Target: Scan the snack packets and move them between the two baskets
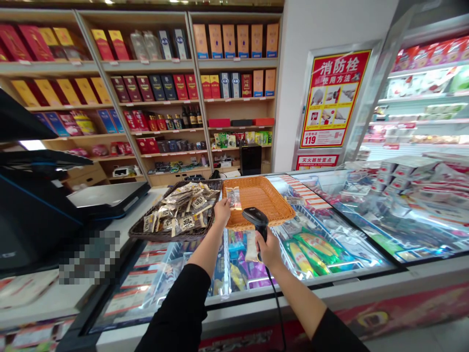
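Observation:
Between the fingertips of my left hand (222, 211) is a small snack packet (233, 198) in clear and printed wrapping, over the left end of an orange-brown wicker basket (262, 195). My right hand (270, 249) is wrapped round the handle of a black barcode scanner (256, 216), whose head points toward the packet. A cable runs down from the scanner's handle. To the left, a dark brown wicker basket (134, 229) holds a heap of similar packets (188, 208) with black lettering. Both baskets rest on the glass top of a freezer.
Bagged frozen goods (311, 252) lie in wire baskets beneath the freezer's glass (351, 244). At left stand a weighing scale (110, 195) and a black machine (32, 210). Shelves of boxed bottles (161, 88) line the back wall, and a lit refrigerated display (421, 107) stands at right.

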### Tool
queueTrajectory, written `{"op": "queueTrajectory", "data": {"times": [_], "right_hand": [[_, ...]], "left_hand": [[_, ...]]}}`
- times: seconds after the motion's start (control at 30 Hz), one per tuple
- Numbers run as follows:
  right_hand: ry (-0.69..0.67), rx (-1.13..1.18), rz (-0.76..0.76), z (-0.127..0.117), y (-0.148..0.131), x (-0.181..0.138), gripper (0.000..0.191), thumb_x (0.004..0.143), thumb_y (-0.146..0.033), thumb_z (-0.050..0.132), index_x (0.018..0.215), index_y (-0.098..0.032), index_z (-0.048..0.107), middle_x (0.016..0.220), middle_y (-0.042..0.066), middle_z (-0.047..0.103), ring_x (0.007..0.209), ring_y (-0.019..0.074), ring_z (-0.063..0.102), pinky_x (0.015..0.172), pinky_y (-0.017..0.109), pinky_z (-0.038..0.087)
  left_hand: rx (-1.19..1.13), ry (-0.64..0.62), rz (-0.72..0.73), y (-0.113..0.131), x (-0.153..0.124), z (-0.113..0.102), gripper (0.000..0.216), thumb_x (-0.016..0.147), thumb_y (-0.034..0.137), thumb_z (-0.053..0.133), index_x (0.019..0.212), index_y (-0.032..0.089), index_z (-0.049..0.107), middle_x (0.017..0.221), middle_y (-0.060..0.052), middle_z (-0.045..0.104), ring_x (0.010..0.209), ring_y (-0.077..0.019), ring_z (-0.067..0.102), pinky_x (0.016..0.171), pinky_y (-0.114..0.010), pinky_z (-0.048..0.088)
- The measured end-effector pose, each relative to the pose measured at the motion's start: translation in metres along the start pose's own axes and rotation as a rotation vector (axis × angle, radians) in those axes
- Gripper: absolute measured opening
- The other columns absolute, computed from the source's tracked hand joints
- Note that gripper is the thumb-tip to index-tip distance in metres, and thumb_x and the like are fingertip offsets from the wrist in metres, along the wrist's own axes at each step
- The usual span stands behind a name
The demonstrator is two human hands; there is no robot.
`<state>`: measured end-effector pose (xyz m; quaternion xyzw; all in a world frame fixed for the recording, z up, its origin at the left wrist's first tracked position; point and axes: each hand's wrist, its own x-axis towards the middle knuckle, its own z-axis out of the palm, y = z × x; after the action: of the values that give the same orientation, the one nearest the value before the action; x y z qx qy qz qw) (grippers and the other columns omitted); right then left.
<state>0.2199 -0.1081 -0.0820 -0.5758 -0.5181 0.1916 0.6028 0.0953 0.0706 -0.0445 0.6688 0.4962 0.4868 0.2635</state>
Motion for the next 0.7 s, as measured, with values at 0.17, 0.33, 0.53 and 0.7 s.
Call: {"op": "queueTrajectory", "data": {"times": [0.17, 0.33, 0.53, 0.7], "right_hand": [[-0.035, 0.007, -0.029, 0.001, 0.003, 0.000, 0.027, 0.086, -0.045, 0.045, 0.078, -0.020, 0.051, 0.045, -0.005, 0.050, 0.040, 0.0145, 0.051, 0.046, 0.024, 0.040], [-0.080, 0.032, -0.053, 0.003, 0.004, -0.001, 0.028, 0.085, -0.046, 0.047, 0.083, -0.020, 0.054, 0.043, -0.006, 0.049, 0.039, 0.0144, 0.050, 0.045, 0.024, 0.040], [-0.052, 0.169, 0.012, 0.002, 0.011, -0.001, 0.029, 0.084, -0.049, 0.047, 0.080, -0.021, 0.048, 0.047, -0.005, 0.052, 0.038, 0.0133, 0.050, 0.041, 0.023, 0.040], [-0.086, 0.087, 0.006, 0.005, 0.008, -0.004, 0.028, 0.082, -0.048, 0.051, 0.078, -0.020, 0.052, 0.045, -0.005, 0.050, 0.038, 0.0133, 0.049, 0.043, 0.023, 0.039]], "left_hand": [[0.056, -0.006, 0.041, 0.005, -0.003, 0.001, 0.032, 0.083, 0.032, 0.042, 0.071, 0.014, 0.065, 0.067, -0.003, 0.063, 0.071, -0.0173, 0.057, 0.068, -0.025, 0.042], [0.085, 0.032, 0.098, 0.032, -0.015, -0.007, 0.035, 0.086, 0.025, 0.037, 0.104, 0.014, 0.066, 0.096, -0.008, 0.070, 0.090, -0.0207, 0.061, 0.081, -0.030, 0.045], [0.635, 0.262, 0.327, 0.040, -0.051, -0.088, 0.049, 0.086, 0.014, 0.034, 0.130, 0.031, 0.048, 0.134, 0.000, 0.049, 0.134, -0.0212, 0.029, 0.112, -0.047, 0.006], [0.923, 0.155, 0.281, 0.017, -0.072, -0.138, 0.040, 0.083, 0.021, 0.042, 0.118, 0.029, 0.059, 0.134, -0.003, 0.049, 0.133, -0.0271, 0.030, 0.110, -0.053, -0.003]]}}
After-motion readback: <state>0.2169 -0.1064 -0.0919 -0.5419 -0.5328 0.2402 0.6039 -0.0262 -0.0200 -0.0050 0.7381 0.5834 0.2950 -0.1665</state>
